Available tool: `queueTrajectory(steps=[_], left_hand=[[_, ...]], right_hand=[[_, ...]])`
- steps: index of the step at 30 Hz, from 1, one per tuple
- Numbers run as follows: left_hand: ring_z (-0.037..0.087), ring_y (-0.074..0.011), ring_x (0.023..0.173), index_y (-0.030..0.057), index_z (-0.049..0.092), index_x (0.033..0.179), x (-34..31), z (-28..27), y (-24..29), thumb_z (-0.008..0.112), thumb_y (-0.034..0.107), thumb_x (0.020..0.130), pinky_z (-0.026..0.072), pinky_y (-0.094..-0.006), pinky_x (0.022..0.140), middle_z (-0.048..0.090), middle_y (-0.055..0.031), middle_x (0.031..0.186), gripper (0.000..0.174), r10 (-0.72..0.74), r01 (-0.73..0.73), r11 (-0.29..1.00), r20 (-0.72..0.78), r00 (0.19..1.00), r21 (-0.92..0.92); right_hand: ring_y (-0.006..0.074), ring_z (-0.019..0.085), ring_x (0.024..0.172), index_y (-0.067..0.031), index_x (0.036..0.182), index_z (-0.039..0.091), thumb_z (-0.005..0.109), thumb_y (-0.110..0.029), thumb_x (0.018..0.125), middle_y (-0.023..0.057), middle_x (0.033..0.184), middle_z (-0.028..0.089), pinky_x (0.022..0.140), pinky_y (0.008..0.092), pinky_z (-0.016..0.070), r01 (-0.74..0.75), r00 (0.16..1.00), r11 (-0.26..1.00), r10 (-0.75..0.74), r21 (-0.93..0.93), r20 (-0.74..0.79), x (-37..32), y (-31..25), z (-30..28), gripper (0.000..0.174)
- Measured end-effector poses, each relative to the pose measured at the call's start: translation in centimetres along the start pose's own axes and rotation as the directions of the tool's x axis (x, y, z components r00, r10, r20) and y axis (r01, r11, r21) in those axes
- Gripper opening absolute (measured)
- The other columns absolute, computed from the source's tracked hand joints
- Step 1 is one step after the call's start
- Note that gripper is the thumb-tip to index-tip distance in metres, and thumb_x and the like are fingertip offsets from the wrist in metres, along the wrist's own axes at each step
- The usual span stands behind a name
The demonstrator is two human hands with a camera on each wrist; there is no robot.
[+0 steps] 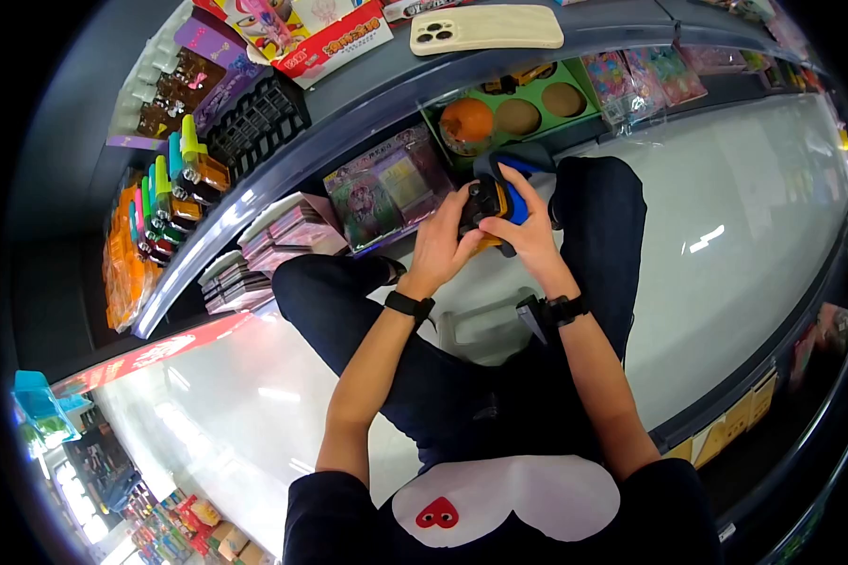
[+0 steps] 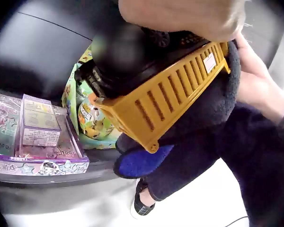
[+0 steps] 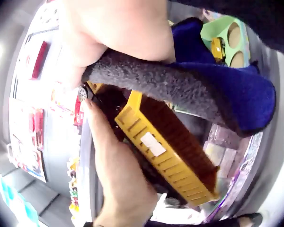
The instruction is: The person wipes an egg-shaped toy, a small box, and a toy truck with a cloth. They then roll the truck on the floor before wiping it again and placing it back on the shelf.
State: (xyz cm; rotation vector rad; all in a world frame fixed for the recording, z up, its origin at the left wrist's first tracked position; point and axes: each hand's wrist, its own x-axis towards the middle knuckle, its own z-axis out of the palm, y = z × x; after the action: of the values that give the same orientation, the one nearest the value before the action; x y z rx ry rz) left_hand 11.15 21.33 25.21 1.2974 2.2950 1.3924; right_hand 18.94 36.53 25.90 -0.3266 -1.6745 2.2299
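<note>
The person has a toy truck point(image 2: 173, 90) up in the air between both hands, over the pale floor point(image 1: 725, 217) and just in front of the low shelf. It has a yellow bin and black wheels, and it is tipped so its dark side shows to the head camera. The left hand point(image 1: 438, 247) has its fingers and thumb bent round the dark part of the truck, so that hand is closed on it and seems to do the steady holding. The right hand point(image 1: 537, 234) has its fingers bent over a fuzzy cloth point(image 3: 246, 101), gray on one side and blue on the other, and pinches it up against the truck. The rest of the cloth hangs loose beside the yellow bin. I think this is the wiping part, with the truck getting its dust rubbed off. I can't tell which spots are clean. A good next move would be to rub along the wheels and the bin, then turn the truck a bit so the cloth can get to the other sides. The left hand should hold on well, since the truck has nothing under it to rest on. Near it on the shelf is a green tray point(image 3: 211, 30) with round holes, which looks like a good home for the truck once it is clean.
</note>
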Motion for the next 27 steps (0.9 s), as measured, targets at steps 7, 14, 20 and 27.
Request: queueTrajectory(steps=[7, 14, 20, 27], left_hand=[[0.060, -0.0407, 0.081, 0.0011, 0.045, 0.130, 0.5, -1.0, 0.2, 0.064, 0.036, 0.086, 0.0490, -0.0446, 0.070, 0.058, -0.0189, 0.100, 0.059, 0.038, -0.030, 0.976, -0.032, 0.999, 0.216], [0.061, -0.0425, 0.097, 0.0038, 0.049, 0.130, 0.9, 0.5, -0.3, 0.054, 0.035, 0.094, 0.0498, -0.0442, 0.079, 0.063, -0.0239, 0.110, 0.048, -0.194, 0.180, 0.957, 0.040, 0.980, 0.227], [0.066, -0.0309, 0.093, -0.0009, 0.056, 0.119, 0.9, 3.0, -2.5, 0.042, 0.047, 0.099, 0.0494, -0.0380, 0.083, 0.067, -0.0152, 0.108, 0.054, -0.313, 0.343, 0.793, 0.146, 0.938, -0.504], [0.069, -0.0210, 0.080, 0.0032, 0.062, 0.112, 0.2, 2.2, -0.2, 0.029, 0.059, 0.099, 0.0523, -0.0310, 0.075, 0.069, -0.0132, 0.098, 0.066, -0.405, 0.602, -0.104, 0.587, 0.702, -0.792]], right_hand=[[0.0195, 0.058, 0.095, 0.0024, 0.123, 0.053, 0.078, -0.008, 0.072, 0.0091, 0.107, 0.061, 0.087, 0.0312, 0.0457, 0.211, 0.977, 0.947, -0.210, -0.240, 0.032, 0.9, 0.3, 0.2, 0.058], [0.0206, 0.061, 0.089, 0.0020, 0.112, 0.059, 0.040, -0.033, 0.103, 0.0079, 0.102, 0.066, 0.081, 0.0311, 0.0458, -0.097, 0.923, 0.994, 0.070, -0.054, -0.378, 1.3, 3.8, 0.6, 0.041], [0.0214, 0.063, 0.097, -0.0055, 0.107, 0.063, 0.052, -0.034, 0.097, 0.0064, 0.104, 0.067, 0.090, 0.0359, 0.0488, -0.327, 0.809, 0.676, 0.562, 0.660, -0.174, 0.9, 1.9, -3.5, 0.032], [0.0193, 0.061, 0.069, -0.0065, 0.113, 0.059, 0.038, -0.050, 0.100, 0.0096, 0.082, 0.064, 0.065, 0.0304, 0.0490, -0.567, 0.815, 0.564, 0.279, 0.600, 0.508, 0.0, 3.4, -4.1, 0.050]])
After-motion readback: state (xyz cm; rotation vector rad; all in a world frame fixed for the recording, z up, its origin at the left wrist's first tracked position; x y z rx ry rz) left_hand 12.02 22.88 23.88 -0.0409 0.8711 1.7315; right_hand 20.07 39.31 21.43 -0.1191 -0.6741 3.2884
